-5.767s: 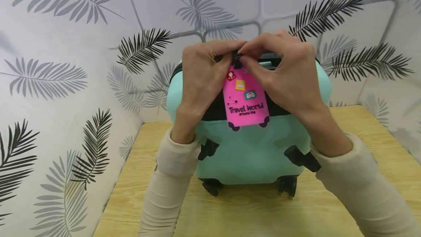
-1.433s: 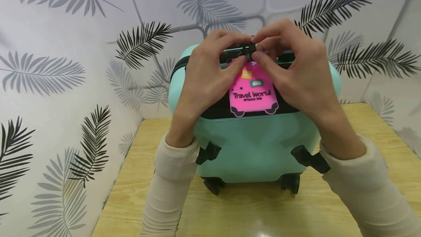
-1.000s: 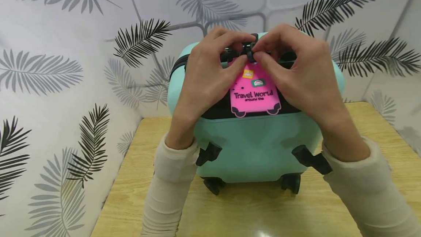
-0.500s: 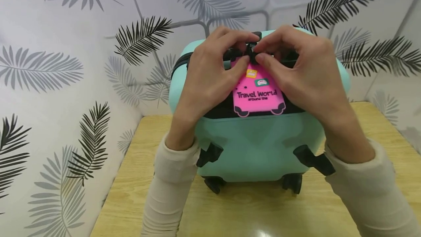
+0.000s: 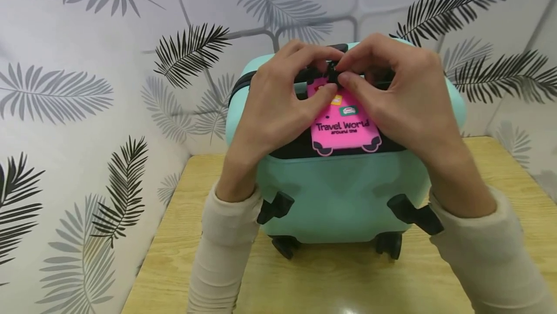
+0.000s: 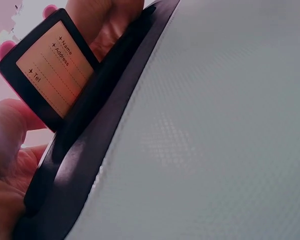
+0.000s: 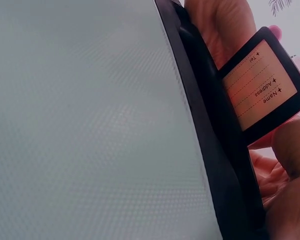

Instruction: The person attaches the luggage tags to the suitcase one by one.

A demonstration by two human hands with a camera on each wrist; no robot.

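A pink luggage tag (image 5: 344,135) printed "Travel World" hangs against the front of a mint-green suitcase (image 5: 344,193), just below its black top handle (image 5: 304,73). At the tag's top, my right hand (image 5: 400,86) pinches the black strap (image 5: 332,73) between thumb and forefinger. My left hand (image 5: 283,96) has its thumb across the tag's upper face and its forefinger near the strap. Both wrist views show the tag's back (image 6: 55,70), a card with Name, Address and Tel lines, standing beyond the handle. Fingers hide the strap's end.
The suitcase stands on its black wheels (image 5: 388,245) on a wood-grain table (image 5: 313,280). Black pieces (image 5: 415,213) jut from under the sleeves by each wrist. Walls papered with a leaf pattern (image 5: 191,55) rise behind and at the left.
The tag sits slightly higher and farther right than several seconds ago, with both hands over its strap. Within the last half second my left thumb slid down from the strap onto the tag's face.
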